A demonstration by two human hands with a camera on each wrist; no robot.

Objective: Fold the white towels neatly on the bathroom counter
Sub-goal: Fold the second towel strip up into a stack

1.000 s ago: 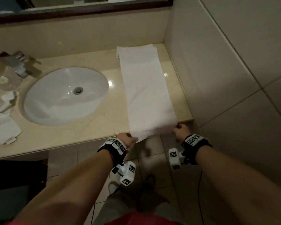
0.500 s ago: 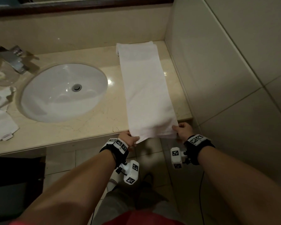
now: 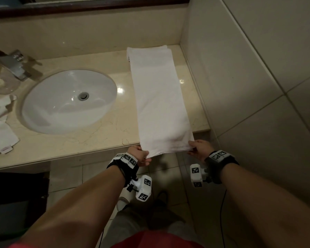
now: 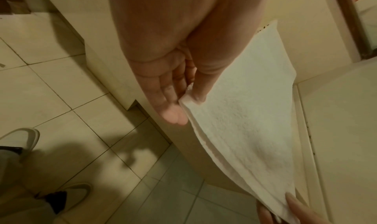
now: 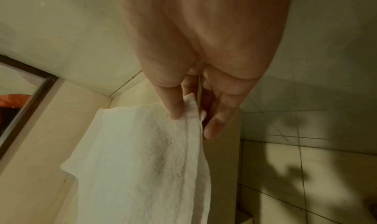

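Both hands have drawn the towel's [image 3: 159, 104] near end slightly off the counter edge

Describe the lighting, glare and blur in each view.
Head view: dim warm light, small glare spots on the counter and in the sink, straight tile lines bowed by the wide lens. Left wrist view: hand shadows on the floor tiles, towel texture sharp. Right wrist view: the palm up close is soft, with shadows on the floor.
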